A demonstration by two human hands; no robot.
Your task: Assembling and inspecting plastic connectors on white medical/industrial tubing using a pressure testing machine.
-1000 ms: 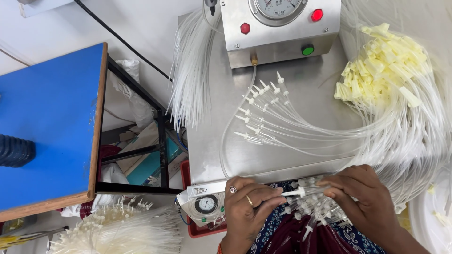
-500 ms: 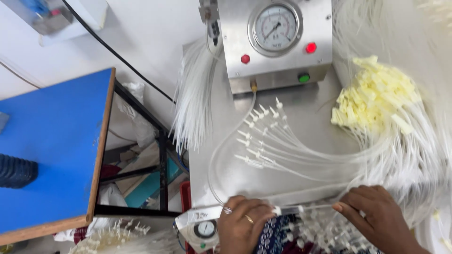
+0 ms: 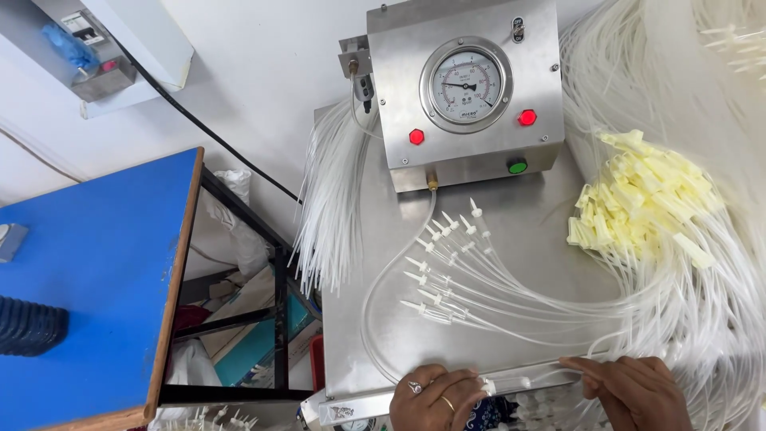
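Observation:
My left hand point(image 3: 435, 397), with rings on two fingers, rests at the near edge of the steel table point(image 3: 527, 231) and pinches one end of a thin clear tube point(image 3: 527, 377). My right hand point(image 3: 634, 391) holds the other end of that tube, which lies level along the table edge. Just beyond my hands, a fan of clear tubes with white pointed connectors point(image 3: 443, 263) spreads across the steel top. A pile of pale yellow caps on tube ends point(image 3: 638, 207) lies to the right.
A steel box with a round pressure gauge point(image 3: 467, 84), two red buttons and a green one stands at the back. White tube bundles point(image 3: 331, 207) hang off the table's left side. A blue table point(image 3: 88, 295) stands at left, a black frame with clutter between.
The view has tilted up, showing more of the gauge box. My hands have moved apart along the table edge, and the tube is now stretched between them.

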